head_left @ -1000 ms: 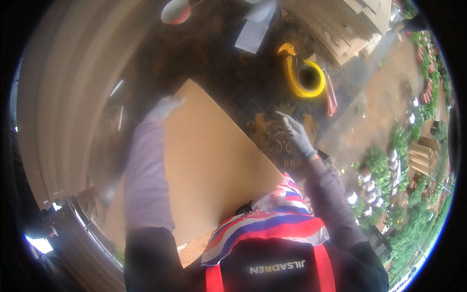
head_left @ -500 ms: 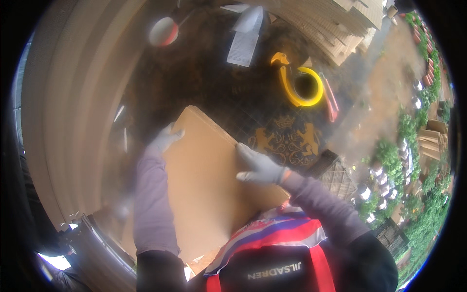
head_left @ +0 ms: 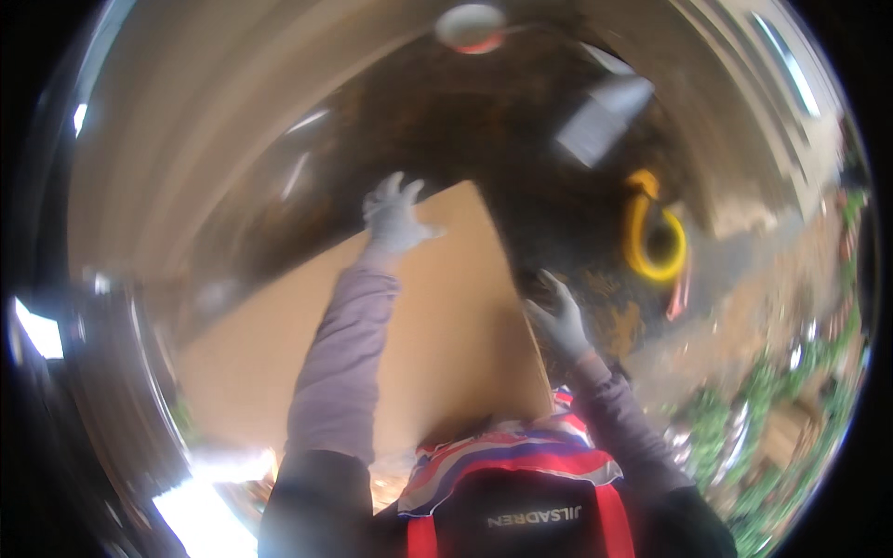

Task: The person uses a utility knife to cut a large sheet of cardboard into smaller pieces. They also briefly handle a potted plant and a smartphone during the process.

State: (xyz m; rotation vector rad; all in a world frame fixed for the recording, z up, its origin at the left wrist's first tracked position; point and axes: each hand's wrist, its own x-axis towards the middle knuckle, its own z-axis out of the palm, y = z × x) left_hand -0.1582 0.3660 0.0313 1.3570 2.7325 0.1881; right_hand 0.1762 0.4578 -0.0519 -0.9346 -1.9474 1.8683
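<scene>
A large brown cardboard sheet [head_left: 437, 325] lies flat in front of me, with a corner pointing away. My left hand [head_left: 395, 219], in a pale grey glove, is over its far left edge. The fingers are spread and I cannot tell whether they press on the cardboard. Beside the sheet's right edge is my right hand [head_left: 561, 321], gloved alike, fingers apart and thumb close to that edge. Neither hand grips anything visible. Motion blurs the picture.
A yellow tape dispenser [head_left: 659, 246] and a pink-red tool [head_left: 679, 296] lie on the dark surface at the right. Farther back are a white paper [head_left: 600, 121] and a white-and-red round object [head_left: 472, 30]. Stacked cardboard [head_left: 735, 139] stands at the far right; green plants [head_left: 744, 437] grow beyond.
My view has swung left, so background things sit farther right. Both hands, earlier against the cardboard's edges, now have spread fingers. The left reaches farther forward; more of the sheet shows.
</scene>
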